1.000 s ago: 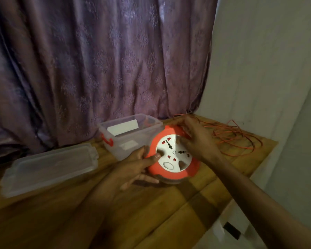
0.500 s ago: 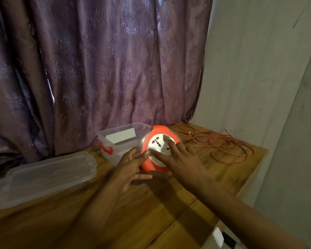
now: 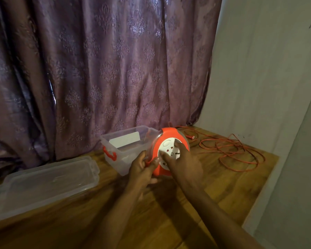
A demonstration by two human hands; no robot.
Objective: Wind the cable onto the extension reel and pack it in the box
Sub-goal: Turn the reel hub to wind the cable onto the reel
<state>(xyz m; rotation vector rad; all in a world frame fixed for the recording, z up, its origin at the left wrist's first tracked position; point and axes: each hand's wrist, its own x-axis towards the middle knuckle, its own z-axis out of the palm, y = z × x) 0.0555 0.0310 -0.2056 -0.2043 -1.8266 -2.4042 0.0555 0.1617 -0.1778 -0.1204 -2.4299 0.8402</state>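
Note:
The orange extension reel (image 3: pixel 166 136) with a white socket face stands tilted on the wooden table (image 3: pixel 214 187), just right of the clear plastic box (image 3: pixel 126 141). My left hand (image 3: pixel 142 169) grips the reel's lower left rim. My right hand (image 3: pixel 185 162) lies on the white face, its fingertips pressing the disc. The orange cable (image 3: pixel 232 150) lies in loose loops on the table to the right, with its plug (image 3: pixel 190 137) near the reel.
The box's clear lid (image 3: pixel 43 184) lies flat on the table at the left. A purple curtain (image 3: pixel 97 69) hangs behind the table. A pale wall (image 3: pixel 267 69) runs along the right, close to the table's right edge.
The reel has stayed beside the box while its white face has turned; my right hand has moved from the top rim onto the face. My left hand still holds the left rim.

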